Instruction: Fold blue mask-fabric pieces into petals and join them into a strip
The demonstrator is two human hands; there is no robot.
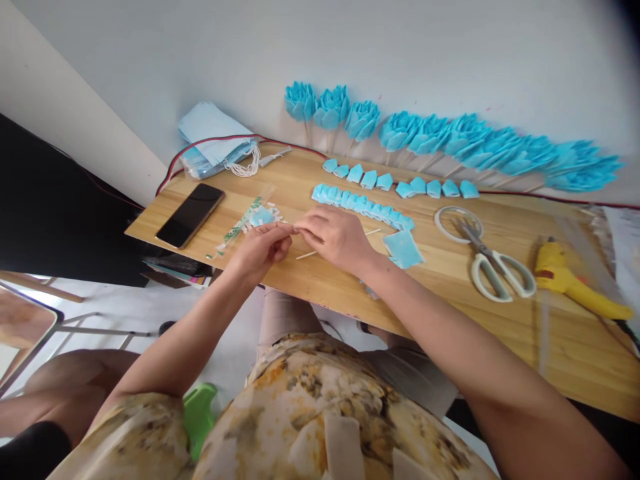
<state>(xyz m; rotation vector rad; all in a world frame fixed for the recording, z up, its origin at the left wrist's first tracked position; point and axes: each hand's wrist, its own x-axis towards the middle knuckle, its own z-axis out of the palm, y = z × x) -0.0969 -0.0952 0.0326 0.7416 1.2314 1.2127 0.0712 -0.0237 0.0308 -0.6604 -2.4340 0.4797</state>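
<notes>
My left hand (pixel 265 250) and my right hand (pixel 336 235) meet over the front of the wooden table (pixel 345 290). Their fingertips are pinched together around something too small to make out. A thin pale stick (pixel 306 255) shows below my right hand, and another pale stick end (pixel 373 232) shows on its far side. Beside my right wrist lies a light blue fabric square (pixel 404 249). Past the hands runs a close row of folded blue petals (pixel 363 203). White scraps and a clear wrapper with green print (pixel 243 223) lie by my left hand.
Behind are spaced folded petals (pixel 369 179) and several blue fabric flowers (pixel 397 130) on sticks against the wall. A phone (pixel 190 215) and stacked face masks (pixel 215 137) lie left. A tape roll (pixel 443 230), scissors (pixel 493 263) and yellow glue gun (pixel 570 280) lie right.
</notes>
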